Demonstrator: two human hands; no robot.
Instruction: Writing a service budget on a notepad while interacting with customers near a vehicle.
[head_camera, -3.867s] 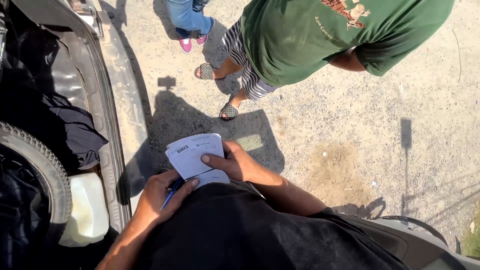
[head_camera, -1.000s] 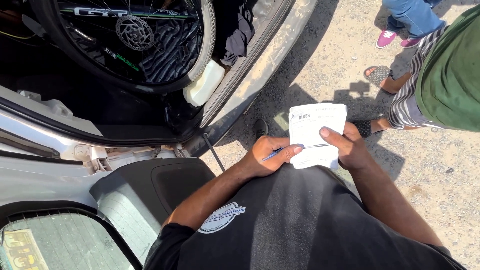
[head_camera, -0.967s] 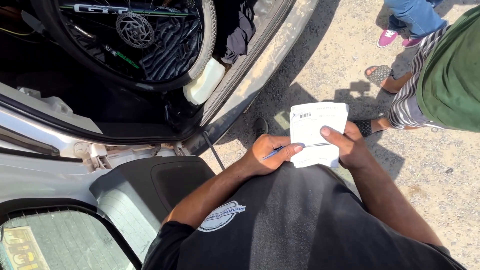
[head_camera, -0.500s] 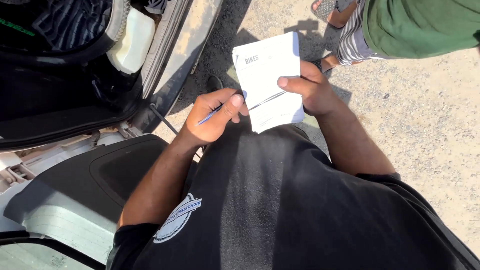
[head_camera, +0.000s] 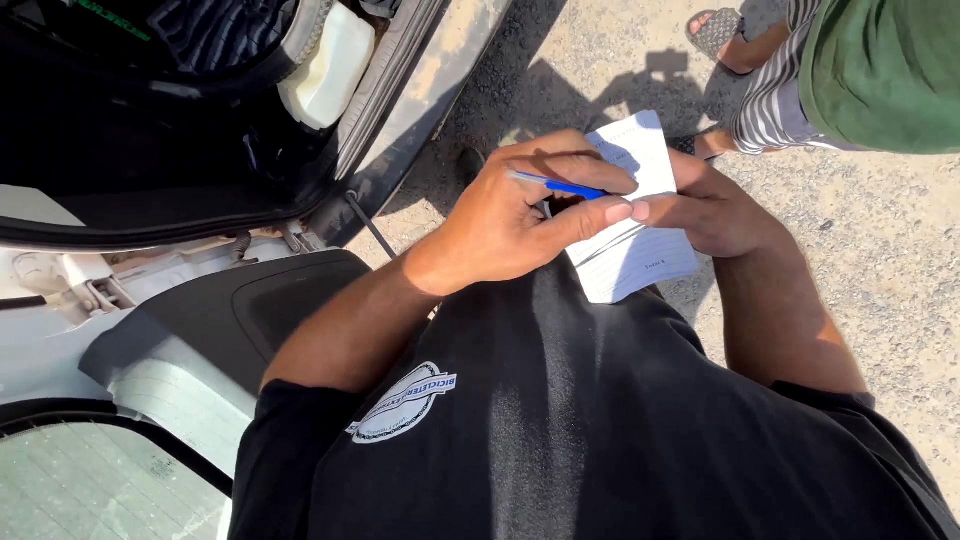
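Blue pen is pinched in my left grip; my right grip clasps the white notepad. Unsupported paper could buckle under pressure, I judge, smearing the line.

Outdoor gravel lot beside an open car boot.

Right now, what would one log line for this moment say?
left hand: holds blue pen on notepad | right hand: holds notepad | nearby: open car boot
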